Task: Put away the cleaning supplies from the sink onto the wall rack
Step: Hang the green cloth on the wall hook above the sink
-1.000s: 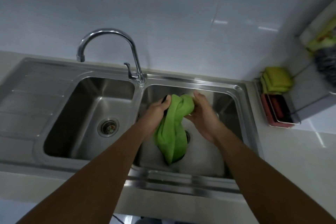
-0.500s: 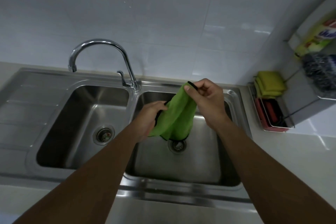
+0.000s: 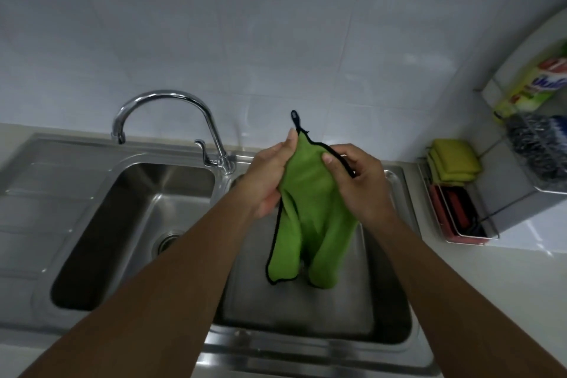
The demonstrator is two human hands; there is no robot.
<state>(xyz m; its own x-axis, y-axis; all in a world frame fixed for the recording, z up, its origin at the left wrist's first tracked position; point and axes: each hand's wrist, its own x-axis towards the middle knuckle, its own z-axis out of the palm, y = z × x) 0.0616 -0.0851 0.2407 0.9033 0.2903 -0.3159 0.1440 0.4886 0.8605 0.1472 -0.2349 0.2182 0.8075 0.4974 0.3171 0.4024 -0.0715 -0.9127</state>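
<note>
Head view: I see both hands, left hand (image 3: 270, 175) and right hand (image 3: 356, 181), pinching the green cloth (image 3: 310, 218). It looks soft and floppy; its black loop (image 3: 295, 118) seems best for hanging.

Green cloth (image 3: 310, 209) between left hand (image 3: 267, 178) and right hand (image 3: 357, 184), above sink (image 3: 395, 310), loop up.

Only one printed label shows: blue lettering on the yellow-green detergent pack (image 3: 534, 87) standing in the wall rack (image 3: 518, 209) at the table's right edge, too blurred to read.
</note>
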